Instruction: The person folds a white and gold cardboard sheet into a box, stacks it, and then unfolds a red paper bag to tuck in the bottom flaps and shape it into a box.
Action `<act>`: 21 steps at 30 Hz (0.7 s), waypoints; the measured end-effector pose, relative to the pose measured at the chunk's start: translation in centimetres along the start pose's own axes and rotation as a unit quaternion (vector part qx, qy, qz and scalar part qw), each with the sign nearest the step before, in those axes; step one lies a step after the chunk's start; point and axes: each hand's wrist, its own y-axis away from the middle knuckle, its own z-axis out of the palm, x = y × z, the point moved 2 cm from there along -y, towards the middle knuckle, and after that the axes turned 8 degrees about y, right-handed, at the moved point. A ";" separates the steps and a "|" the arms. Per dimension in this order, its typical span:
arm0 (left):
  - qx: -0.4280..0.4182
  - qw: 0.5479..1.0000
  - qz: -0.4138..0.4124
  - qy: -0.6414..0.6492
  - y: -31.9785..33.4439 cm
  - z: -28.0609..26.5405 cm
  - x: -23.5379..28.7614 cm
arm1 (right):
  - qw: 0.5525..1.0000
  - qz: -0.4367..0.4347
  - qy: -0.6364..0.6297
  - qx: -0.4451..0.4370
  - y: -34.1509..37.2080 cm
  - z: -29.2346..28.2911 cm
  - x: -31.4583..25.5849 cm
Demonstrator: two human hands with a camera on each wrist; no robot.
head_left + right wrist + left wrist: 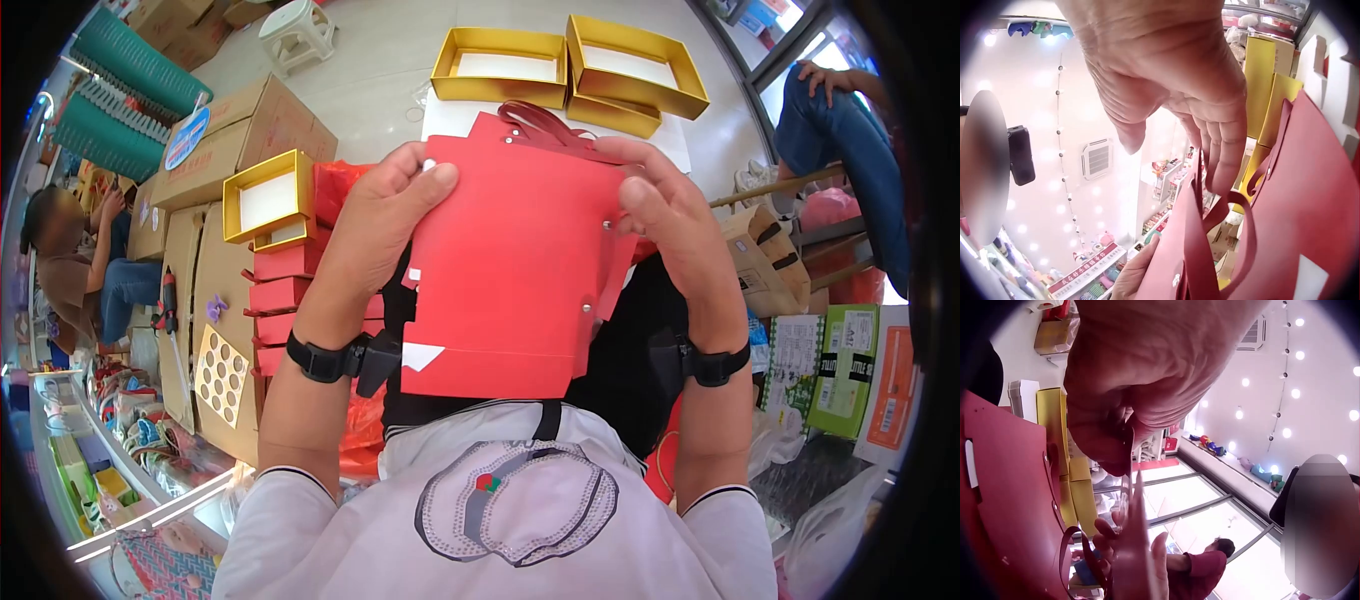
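A flat red gift bag [510, 270] of stiff card, with notched edges and small metal rivets, stands up over the lap. Red ribbon handles [535, 122] loop out at its top, and a white patch [423, 357] shows on its lower left corner. My left hand [392, 200] pinches the bag's upper left edge between thumb and fingers. At the upper right edge is my right hand [682, 215]. In the right wrist view its fingers [1229, 147] reach down straight beside the ribbon and a red panel, with the thumb held away from the card.
Gold trays [498, 66] stand on a white surface beyond the bag, some stacked. Left are a smaller gold tray [268, 200], stacked red boxes [278, 295], a screwdriver [170, 305] and brown cartons [250, 125]. Seated people [80, 255] are at the far sides.
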 end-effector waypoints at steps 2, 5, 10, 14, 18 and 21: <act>-0.031 0.999 -0.008 -0.005 -0.3 0.8 0.5 | 0.999 0.031 0.013 -0.029 -0.5 0.1 0.2; 0.004 0.997 0.029 -0.066 -0.1 1.0 1.6 | 0.998 0.030 -0.045 0.041 -0.6 -0.1 0.5; 0.102 0.828 0.241 -0.496 3.6 -0.3 3.6 | 0.977 -0.030 -0.114 0.180 -0.6 -2.3 1.7; 0.059 0.815 0.248 -0.521 3.9 1.2 2.4 | 0.971 -0.046 -0.127 0.196 -0.5 -1.1 1.1; 0.079 0.796 0.281 -0.531 3.5 1.0 1.3 | 0.968 -0.062 -0.130 0.208 -0.2 -0.2 0.8; 0.118 0.755 0.328 -0.555 4.0 1.2 1.0 | 0.964 -0.074 -0.139 0.214 -0.2 -0.2 1.3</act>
